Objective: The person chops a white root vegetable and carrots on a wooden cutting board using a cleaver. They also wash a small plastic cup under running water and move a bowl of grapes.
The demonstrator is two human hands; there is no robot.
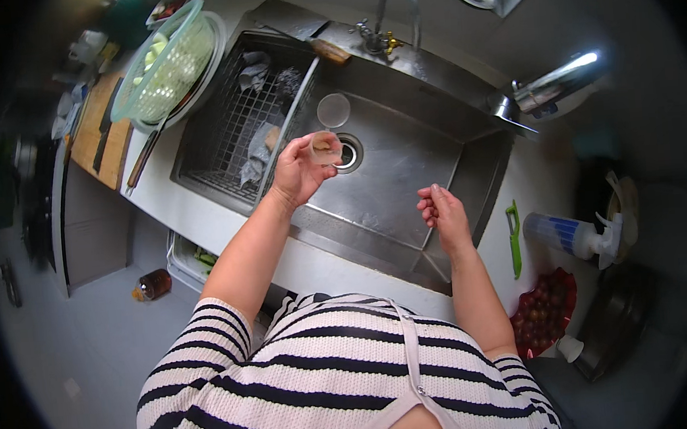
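Note:
My left hand [302,165] grips a small clear plastic cup [325,148] over the sink drain [351,154]. A little brownish matter shows inside the cup. Just beyond it, a round translucent lid [334,110] lies on the floor of the stainless steel sink [399,151]. Above the right side of this basin, my right hand [444,212] has its fingers curled, and nothing shows in it. A curved tap [406,7] rises behind the basin.
Left, a rack basin [218,124] holds grey cloths. Beyond stand a green colander [175,77] of pale cut vegetables, a knife [142,160] and a cutting board [95,124]. Right are a green peeler [514,244], a spray bottle [560,236] and a red bowl [544,314] of round fruit.

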